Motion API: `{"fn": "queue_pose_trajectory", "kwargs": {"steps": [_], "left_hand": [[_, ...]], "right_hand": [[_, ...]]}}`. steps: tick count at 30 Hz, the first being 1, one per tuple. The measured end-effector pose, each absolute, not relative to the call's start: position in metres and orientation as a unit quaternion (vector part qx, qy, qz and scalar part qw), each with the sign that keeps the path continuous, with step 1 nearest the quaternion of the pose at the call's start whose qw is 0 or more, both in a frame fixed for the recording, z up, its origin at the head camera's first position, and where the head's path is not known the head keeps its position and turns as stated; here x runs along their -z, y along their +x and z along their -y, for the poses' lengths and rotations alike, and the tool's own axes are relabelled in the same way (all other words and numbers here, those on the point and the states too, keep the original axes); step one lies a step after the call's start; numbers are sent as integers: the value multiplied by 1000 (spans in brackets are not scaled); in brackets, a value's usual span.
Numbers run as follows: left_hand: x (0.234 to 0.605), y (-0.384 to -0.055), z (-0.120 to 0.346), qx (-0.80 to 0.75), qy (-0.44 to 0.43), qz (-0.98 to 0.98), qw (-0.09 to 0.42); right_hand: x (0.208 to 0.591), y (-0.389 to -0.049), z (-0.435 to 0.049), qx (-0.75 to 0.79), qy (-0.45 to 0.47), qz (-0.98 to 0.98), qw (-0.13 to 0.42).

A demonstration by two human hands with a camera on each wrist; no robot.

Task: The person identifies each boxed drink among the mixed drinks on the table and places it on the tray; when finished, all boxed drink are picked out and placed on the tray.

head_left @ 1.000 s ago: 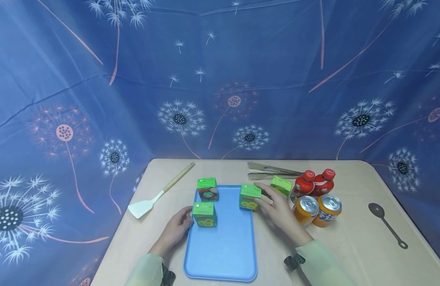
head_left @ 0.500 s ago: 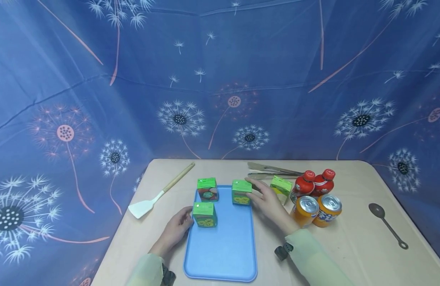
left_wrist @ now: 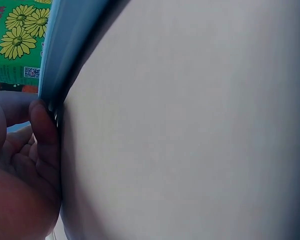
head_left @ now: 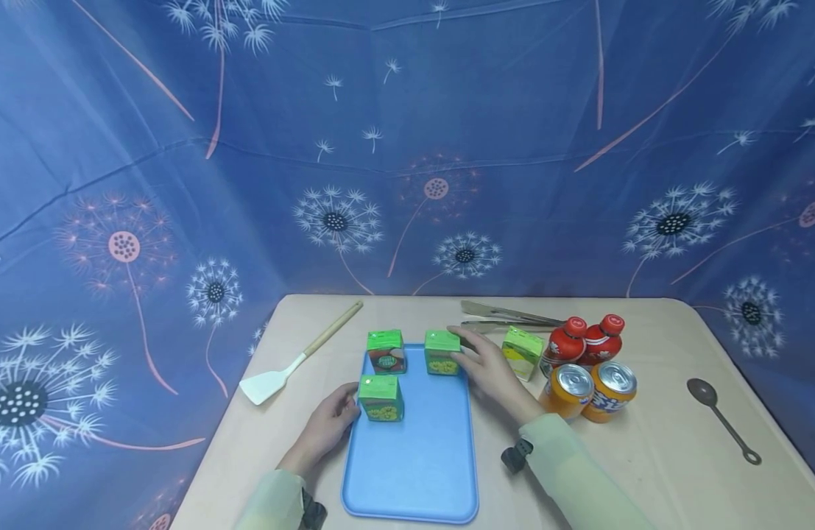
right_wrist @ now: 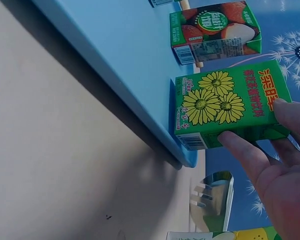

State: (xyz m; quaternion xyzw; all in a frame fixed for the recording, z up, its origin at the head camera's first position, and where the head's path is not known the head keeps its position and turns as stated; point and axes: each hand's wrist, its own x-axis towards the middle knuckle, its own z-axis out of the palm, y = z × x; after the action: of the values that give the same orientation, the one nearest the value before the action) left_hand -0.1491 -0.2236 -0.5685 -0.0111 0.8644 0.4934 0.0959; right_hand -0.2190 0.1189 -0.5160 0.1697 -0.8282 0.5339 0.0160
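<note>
A blue tray (head_left: 410, 471) lies on the table, and my left hand (head_left: 326, 421) pinches its left rim between thumb and finger. At the tray's far right corner stands a green juice box (head_left: 442, 355) with yellow flowers. My right hand (head_left: 492, 370) holds this box from its right side, thumb on the near side and a finger by the top, as the right wrist view shows. Another flower-printed juice box (head_left: 380, 399) stands at the tray's left edge, close to my left fingers. Behind it is a juice box with a fruit picture (head_left: 386, 353).
Right of my right hand stand a yellow-green carton (head_left: 522, 353), two red bottles (head_left: 566, 341) and two orange cans (head_left: 568, 390). Tongs (head_left: 509, 316) lie behind. A white spatula (head_left: 291, 368) lies at left, a dark spoon (head_left: 721, 419) at far right. A blue curtain hangs behind the table.
My right hand has moved left and slightly away with the flower-printed juice box, from the tray's right edge to inside its far right corner. My left hand has stayed at the tray rim.
</note>
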Motion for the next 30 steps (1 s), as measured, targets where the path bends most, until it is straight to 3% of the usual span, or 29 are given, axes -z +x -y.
{"fn": "queue_pose_trajectory", "kwargs": {"steps": [30], "left_hand": [[569,-150,224,-496,3,-864,92]], "right_hand": [[517,-227,-117,-520,174,836,-13]]}}
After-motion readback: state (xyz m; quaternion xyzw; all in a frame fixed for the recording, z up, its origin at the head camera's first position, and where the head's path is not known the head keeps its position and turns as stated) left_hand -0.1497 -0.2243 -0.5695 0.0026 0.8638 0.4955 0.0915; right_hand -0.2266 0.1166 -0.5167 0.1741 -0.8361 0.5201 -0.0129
